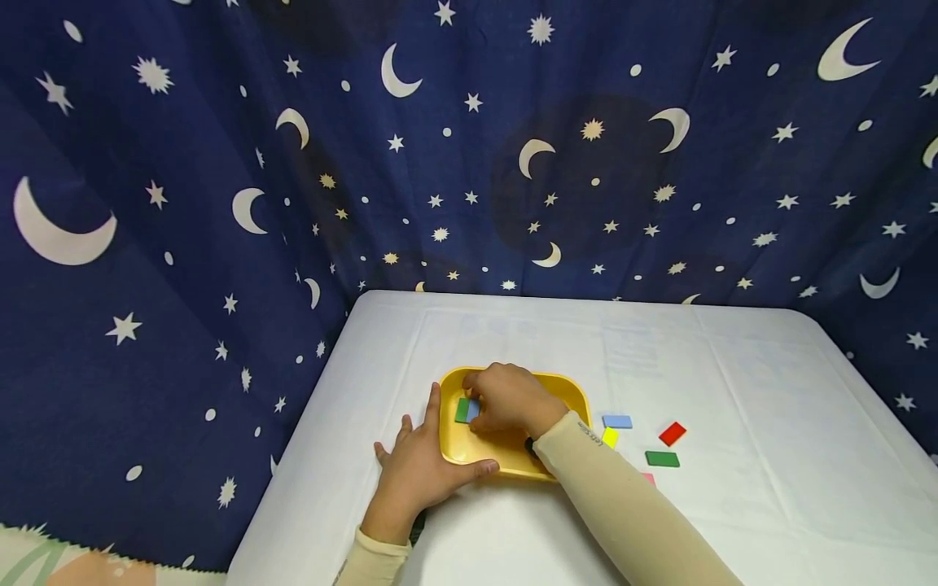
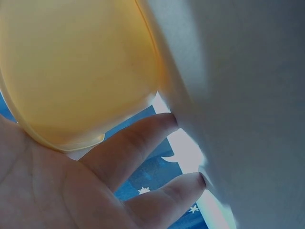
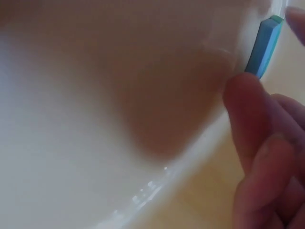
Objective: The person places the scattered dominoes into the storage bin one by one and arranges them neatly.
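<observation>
A yellow plastic tray stands on the white table. Inside, at its left end, a thin green block lies against a light blue block. My right hand reaches down into the tray and pinches the light blue block by its ends between thumb and finger. In the right wrist view, a fingertip presses one end of the blue block. My left hand spreads around the tray's near left corner, its straight thumb along the near rim and its fingers beside the left wall, two fingertips touching the table.
Right of the tray lie another light blue block, a yellow block, a red block, another green block and a pink block, the last partly behind my right sleeve. A dark blue curtain hangs behind the table.
</observation>
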Action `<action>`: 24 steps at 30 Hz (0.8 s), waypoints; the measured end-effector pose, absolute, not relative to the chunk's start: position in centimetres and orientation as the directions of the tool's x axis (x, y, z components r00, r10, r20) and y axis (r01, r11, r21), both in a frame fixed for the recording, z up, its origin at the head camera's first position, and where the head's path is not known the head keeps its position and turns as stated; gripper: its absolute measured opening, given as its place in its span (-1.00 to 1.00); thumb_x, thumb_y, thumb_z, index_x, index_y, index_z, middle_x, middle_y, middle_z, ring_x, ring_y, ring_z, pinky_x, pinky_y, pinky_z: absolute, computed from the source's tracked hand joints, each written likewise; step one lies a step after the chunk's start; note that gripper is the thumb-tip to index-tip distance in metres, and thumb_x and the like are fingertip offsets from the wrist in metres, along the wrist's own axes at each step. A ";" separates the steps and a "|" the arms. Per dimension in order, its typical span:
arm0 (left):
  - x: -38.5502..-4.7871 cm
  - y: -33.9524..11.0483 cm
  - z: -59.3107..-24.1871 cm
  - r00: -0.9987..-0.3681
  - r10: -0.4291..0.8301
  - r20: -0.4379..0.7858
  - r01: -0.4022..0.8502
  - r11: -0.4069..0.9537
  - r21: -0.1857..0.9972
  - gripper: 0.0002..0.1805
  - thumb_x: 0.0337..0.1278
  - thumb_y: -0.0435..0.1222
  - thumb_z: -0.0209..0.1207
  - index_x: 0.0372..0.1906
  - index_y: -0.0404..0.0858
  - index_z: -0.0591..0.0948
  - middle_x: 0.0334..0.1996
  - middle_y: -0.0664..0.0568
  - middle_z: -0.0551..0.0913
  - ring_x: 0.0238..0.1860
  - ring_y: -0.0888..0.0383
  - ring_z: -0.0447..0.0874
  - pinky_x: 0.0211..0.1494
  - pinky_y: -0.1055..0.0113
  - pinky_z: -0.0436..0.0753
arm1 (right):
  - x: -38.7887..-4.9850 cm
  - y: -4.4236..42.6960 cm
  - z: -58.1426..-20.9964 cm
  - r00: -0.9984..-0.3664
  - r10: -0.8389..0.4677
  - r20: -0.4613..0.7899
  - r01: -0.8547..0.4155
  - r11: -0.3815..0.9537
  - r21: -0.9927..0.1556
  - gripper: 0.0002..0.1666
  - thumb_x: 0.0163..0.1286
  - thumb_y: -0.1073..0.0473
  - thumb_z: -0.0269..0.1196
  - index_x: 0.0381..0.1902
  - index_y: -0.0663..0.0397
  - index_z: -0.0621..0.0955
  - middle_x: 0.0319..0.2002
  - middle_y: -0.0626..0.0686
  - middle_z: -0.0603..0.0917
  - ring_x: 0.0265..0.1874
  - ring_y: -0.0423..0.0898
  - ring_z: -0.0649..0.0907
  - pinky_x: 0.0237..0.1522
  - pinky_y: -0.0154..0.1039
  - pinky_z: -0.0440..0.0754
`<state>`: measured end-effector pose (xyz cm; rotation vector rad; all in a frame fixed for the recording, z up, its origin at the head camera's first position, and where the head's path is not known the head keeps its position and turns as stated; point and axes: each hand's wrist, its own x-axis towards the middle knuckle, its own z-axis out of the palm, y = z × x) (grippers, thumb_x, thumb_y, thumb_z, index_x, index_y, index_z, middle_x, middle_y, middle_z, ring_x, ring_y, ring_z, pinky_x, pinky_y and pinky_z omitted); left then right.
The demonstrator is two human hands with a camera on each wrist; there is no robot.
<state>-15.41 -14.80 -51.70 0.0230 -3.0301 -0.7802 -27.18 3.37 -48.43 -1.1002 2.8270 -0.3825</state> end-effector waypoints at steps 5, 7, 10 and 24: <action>-15.3 -14.9 -51.7 -1.000 -0.019 0.006 -0.014 0.876 0.483 0.65 -0.52 0.77 0.20 0.74 0.18 -0.25 0.48 0.14 0.49 0.51 -0.44 0.27 0.22 -0.79 -0.03 | -27.0 3.2 -48.3 -0.727 -0.685 0.043 -0.673 0.700 -0.238 -0.43 0.14 -0.20 0.59 0.03 -0.07 0.75 -0.50 -0.25 0.60 -0.49 -0.16 0.57 -0.36 -0.19 0.59; -15.3 -14.9 -51.7 -1.000 -0.018 0.005 -0.013 0.875 0.485 0.64 -0.51 0.76 0.20 0.73 0.21 -0.28 0.49 0.15 0.48 0.51 -0.44 0.27 0.22 -0.80 -0.03 | -26.9 3.1 -48.2 -0.728 -0.683 0.061 -0.676 0.701 -0.225 -0.39 0.16 -0.25 0.58 0.07 -0.09 0.74 -0.52 -0.26 0.57 -0.49 -0.16 0.57 -0.38 -0.19 0.58; -15.3 -14.8 -51.7 -1.000 -0.015 0.011 -0.007 0.874 0.486 0.63 -0.49 0.75 0.21 0.74 0.19 -0.23 0.49 0.15 0.48 0.50 -0.45 0.27 0.21 -0.80 -0.03 | -26.8 3.1 -47.8 -0.739 -0.669 0.084 -0.670 0.717 -0.193 -0.40 0.17 -0.29 0.57 0.04 -0.12 0.74 -0.54 -0.24 0.55 -0.49 -0.14 0.56 -0.44 -0.16 0.57; -15.5 -14.6 -51.9 -1.000 -0.027 -0.006 -0.027 0.874 0.485 0.66 -0.55 0.78 0.19 0.75 0.15 -0.21 0.45 0.06 0.53 0.51 -0.43 0.27 0.22 -0.79 -0.04 | -24.3 5.1 -43.6 -0.762 -0.641 0.092 -0.647 0.761 -0.054 -0.37 0.23 -0.28 0.54 0.15 -0.14 0.71 -0.30 -0.19 0.73 -0.42 -0.17 0.63 -0.32 -0.13 0.67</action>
